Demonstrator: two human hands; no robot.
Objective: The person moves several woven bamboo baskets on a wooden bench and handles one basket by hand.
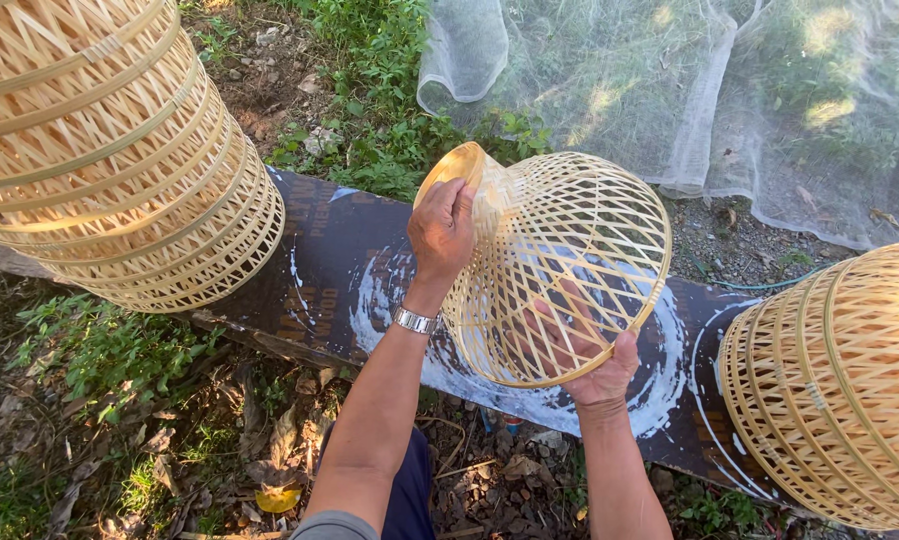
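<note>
Basket (570,250) held tilted above dark board (340,250): left hand (442,228) clamped on narrow neck at 10 o'clock, right hand (600,365) gripping wide rim at 5 o'clock.

- An open-air basket-weaving yard: stacked woven bamboo baskets (110,150) flank a paint-smeared dark board (350,270).
- Grass (390,60), dry leaves and white netting (730,90) cover the ground.

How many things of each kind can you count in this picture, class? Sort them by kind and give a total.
Single woven bamboo shade held in the left hand and right hand: 1
Stacks of woven bamboo shades: 2
Dark boards: 1
White nets: 1
Wristwatches: 1
Total: 6
</note>
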